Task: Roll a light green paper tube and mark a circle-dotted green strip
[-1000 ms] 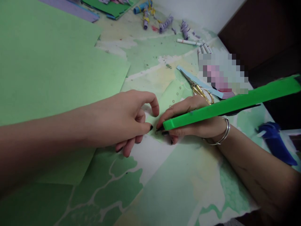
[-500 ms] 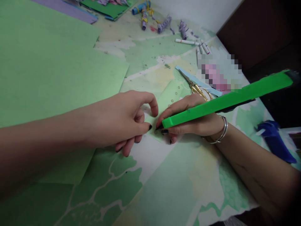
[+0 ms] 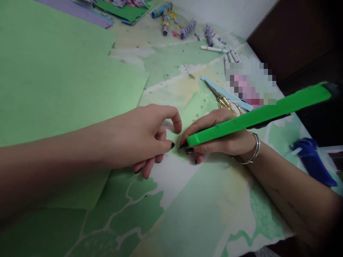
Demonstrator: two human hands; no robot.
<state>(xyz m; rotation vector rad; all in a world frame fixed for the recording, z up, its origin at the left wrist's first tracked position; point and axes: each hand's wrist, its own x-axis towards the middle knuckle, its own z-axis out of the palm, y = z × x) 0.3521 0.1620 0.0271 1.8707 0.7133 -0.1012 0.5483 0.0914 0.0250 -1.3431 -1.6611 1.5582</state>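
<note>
My right hand (image 3: 214,132) grips a long bright green pen (image 3: 257,114), its dark tip down at the lower end of a small light green paper strip (image 3: 194,103). Small brown rings are marked along that strip. At the strip's left edge is my left hand (image 3: 152,135), with thumb and index finger apart and the other fingers loosely curled. Its index fingertip is over or on the paper; whether it presses down I cannot tell. Gold-handled scissors (image 3: 226,101) lie just beyond my right hand, on a light blue paper strip (image 3: 243,104). My right hand hides part of the green strip.
Large light green paper (image 3: 66,78) covers the left of the table. Toward the back lie rolled purple paper pieces (image 3: 188,29), a blue roll (image 3: 160,10) and several white markers (image 3: 213,48). A dark blue object (image 3: 313,160) sits at the right. A blurred-out patch hides something beyond the scissors.
The view has shifted very slightly. Both hands stay in nearly the same place, with the pen tip still at the strip's lower end.
</note>
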